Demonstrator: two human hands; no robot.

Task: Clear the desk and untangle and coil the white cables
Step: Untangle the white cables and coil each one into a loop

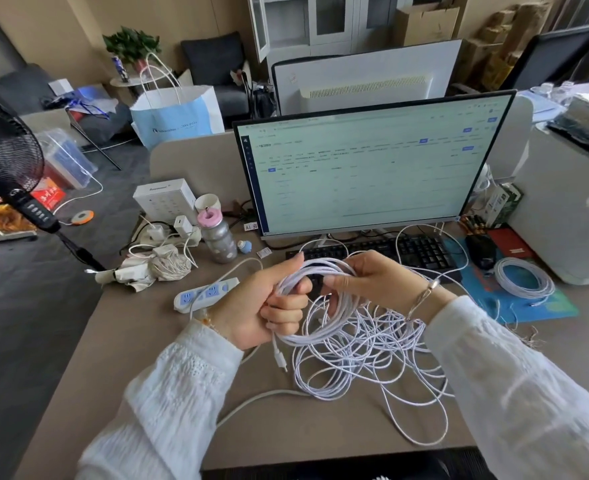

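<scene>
A bundle of looped white cable (pixel 320 268) is held above the desk between both hands. My left hand (pixel 261 303) grips the bundle's left side, with a plug end (pixel 281 360) dangling below it. My right hand (pixel 372 277) holds the bundle's right side, fingers curled over the loops. Under the hands a loose tangle of white cable (pixel 365 355) lies spread on the brown desk (pixel 140 341). A separate coiled white cable (pixel 525 280) rests on the blue mouse mat (pixel 559 306) at the right.
A white power strip (pixel 204 294) lies left of my hands. Behind them sit a black keyboard (pixel 414 249), a monitor (pixel 365 168), a mouse (pixel 481 251), a pink-capped bottle (pixel 216 237) and a folded umbrella (pixel 147 268). A fan (pixel 5 161) stands at far left.
</scene>
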